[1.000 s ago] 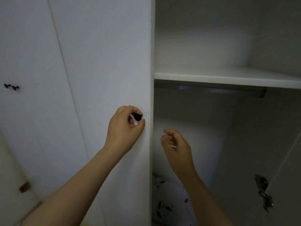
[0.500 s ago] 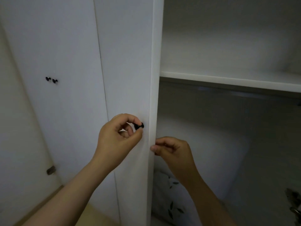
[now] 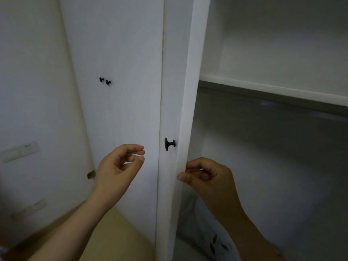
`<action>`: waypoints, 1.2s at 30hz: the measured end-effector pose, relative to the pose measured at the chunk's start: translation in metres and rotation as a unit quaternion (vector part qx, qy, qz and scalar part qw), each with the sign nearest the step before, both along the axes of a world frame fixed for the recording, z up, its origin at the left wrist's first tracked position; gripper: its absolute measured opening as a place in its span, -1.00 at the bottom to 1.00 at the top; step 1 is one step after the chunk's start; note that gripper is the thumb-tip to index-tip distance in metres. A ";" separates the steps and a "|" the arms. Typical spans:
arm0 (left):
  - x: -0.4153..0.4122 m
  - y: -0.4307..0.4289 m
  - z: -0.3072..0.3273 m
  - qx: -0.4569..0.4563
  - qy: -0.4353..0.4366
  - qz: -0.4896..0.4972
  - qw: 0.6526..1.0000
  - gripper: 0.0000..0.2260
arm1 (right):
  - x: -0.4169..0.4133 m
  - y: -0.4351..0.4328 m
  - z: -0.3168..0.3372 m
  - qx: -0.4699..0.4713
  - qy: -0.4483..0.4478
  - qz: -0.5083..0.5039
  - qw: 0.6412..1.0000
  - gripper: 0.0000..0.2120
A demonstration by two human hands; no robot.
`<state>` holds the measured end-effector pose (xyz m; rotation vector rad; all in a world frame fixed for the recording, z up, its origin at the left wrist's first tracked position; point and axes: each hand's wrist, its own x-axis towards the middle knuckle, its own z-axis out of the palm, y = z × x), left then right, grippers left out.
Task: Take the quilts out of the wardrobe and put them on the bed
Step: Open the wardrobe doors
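At the centre of the view stood the white wardrobe door (image 3: 180,91), swung part-way open and seen nearly edge-on, with its small black knob (image 3: 169,144) sticking out toward nine o'clock. Left hand (image 3: 118,166) hung just beside that knob at its eight o'clock side, apart from it, fingers (image 3: 134,148) loosely curled with thumb and forefinger close together but holding nothing. Right hand (image 3: 205,176) sat at five o'clock from the knob, its thumb and curled fingers pinching the door's free edge.

Beyond the door, toward three o'clock, the wardrobe (image 3: 273,44) interior lay open and dim, a white shelf (image 3: 273,89) crossing it above the hands. Down at five o'clock in the bottom compartment lay a white quilt (image 3: 212,240) printed with dark leaves, partly hidden behind the right forearm.

Toward ten o'clock, two more black knobs (image 3: 104,81) sat side by side on a closed pair of doors. Pale wooden floor (image 3: 113,240) showed at seven o'clock.
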<state>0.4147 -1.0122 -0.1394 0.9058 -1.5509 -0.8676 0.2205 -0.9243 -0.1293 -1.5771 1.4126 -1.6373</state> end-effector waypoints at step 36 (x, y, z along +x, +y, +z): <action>0.196 -0.001 -0.019 0.015 -0.051 0.216 0.975 -0.80 | 0.227 -0.163 -0.003 -0.047 0.220 -0.045 0.973 -0.74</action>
